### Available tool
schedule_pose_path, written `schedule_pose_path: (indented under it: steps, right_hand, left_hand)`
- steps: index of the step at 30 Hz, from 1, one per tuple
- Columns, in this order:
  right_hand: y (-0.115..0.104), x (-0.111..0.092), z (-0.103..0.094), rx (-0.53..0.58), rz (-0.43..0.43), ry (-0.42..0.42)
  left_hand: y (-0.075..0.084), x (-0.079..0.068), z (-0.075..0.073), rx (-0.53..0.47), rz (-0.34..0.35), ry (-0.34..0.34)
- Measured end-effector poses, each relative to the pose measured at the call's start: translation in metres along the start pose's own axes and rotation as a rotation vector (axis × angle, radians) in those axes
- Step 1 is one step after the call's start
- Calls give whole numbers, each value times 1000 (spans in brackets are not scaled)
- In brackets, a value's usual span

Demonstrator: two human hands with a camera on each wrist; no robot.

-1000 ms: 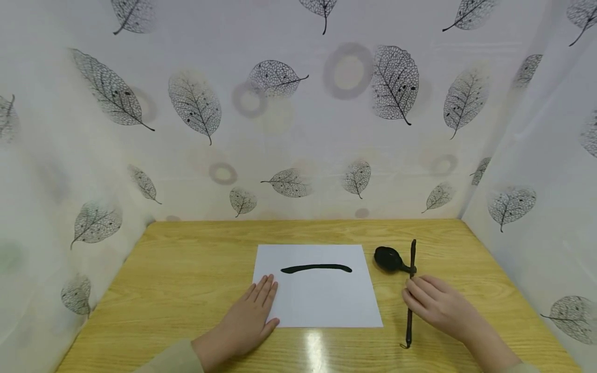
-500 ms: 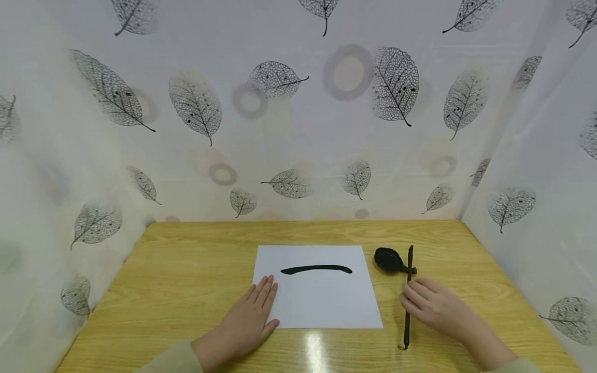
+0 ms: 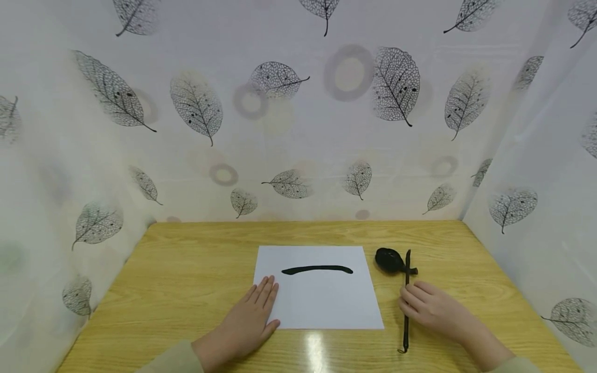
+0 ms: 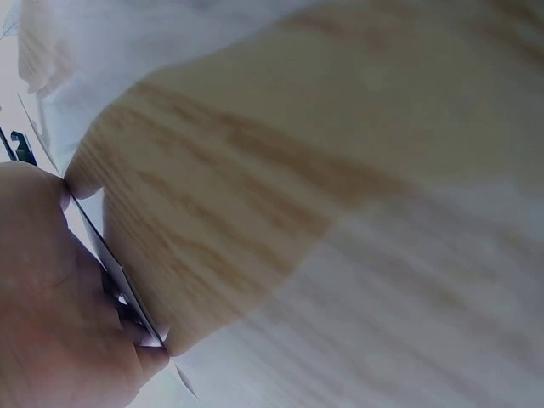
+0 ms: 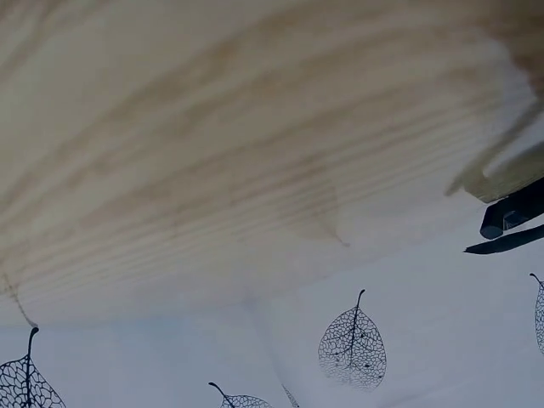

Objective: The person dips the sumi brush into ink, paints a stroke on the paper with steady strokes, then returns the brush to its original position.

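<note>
My left hand [image 3: 247,318] lies flat, fingers straight, over the left edge of a white sheet of paper [image 3: 326,305]. A single thick black stroke [image 3: 317,269] runs across the upper half of the sheet. In the left wrist view the left hand [image 4: 59,297] rests by the paper's edge. To the right of the sheet, my right hand [image 3: 438,311] pinches a black writing brush [image 3: 406,326] around its middle. Its dark tip points away from me and its hanging loop is nearest me. The right wrist view shows the brush tip [image 5: 510,241] apart from the ink dish's handle [image 5: 518,208].
A black spoon-shaped ink dish [image 3: 389,260] sits right of the paper, its short handle pointing right, behind the brush. Wood-grain table [image 3: 186,269] surrounds these things. A leaf-patterned curtain [image 3: 298,134] borders the table at the back and both sides.
The right hand has drawn the brush slightly toward me and to the left, so its tip now sits nearer the dish's handle. The left hand, paper and dish stay put.
</note>
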State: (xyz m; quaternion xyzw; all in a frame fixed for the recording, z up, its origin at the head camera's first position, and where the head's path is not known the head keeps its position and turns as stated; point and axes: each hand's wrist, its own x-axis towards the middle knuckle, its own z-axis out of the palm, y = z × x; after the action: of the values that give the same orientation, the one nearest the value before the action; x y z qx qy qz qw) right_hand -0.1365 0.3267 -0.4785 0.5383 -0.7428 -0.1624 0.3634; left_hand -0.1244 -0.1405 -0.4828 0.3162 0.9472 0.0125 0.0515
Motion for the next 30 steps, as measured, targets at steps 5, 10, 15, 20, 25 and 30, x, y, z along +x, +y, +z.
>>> schedule_pose_path:
  steps: [5,10,15,20,25,30]
  right_hand:
    - [-2,-1,0,-13,-11,-36]
    - [-3,-3,-2,-15,-17,-69]
    - [-4,-3,-3,-7,-18,-99]
    - [-4,-2,-3,-6,-23,-120]
    - [-5,-1,-2,-6,-29,-132]
    - [-5,-1,-2,-5,-30,-140]
  left_hand:
    - [0,0,0,11,1,3]
    - [0,0,0,4,5,10]
    - [0,-1,1,7,13,22]
    - [0,-1,1,11,13,22]
    - [1,-1,-1,8,9,16]
    - [1,-1,-1,2,7,13]
